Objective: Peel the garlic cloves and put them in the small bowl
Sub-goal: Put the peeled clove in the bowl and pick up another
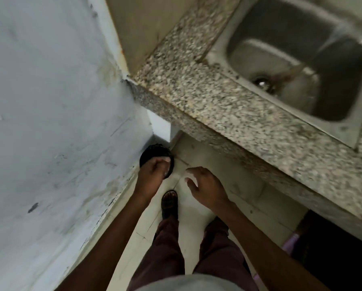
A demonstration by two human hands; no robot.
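Observation:
My left hand (152,171) hangs over a round black bin (154,151) on the floor in the corner. Its fingers are curled downward, with pale scraps that look like garlic skins (167,172) at the fingertips. My right hand (205,185) hovers to the right of the bin, above the floor, fingers loosely bent and holding nothing. No garlic cloves or small bowl are in view. The frame is blurred.
A speckled granite counter (207,97) runs diagonally on the right, with a steel sink (217,51) set into it. A scuffed pale wall (50,101) fills the left. Below are the tiled floor (199,208), my sandalled foot (169,203) and dark red trousers.

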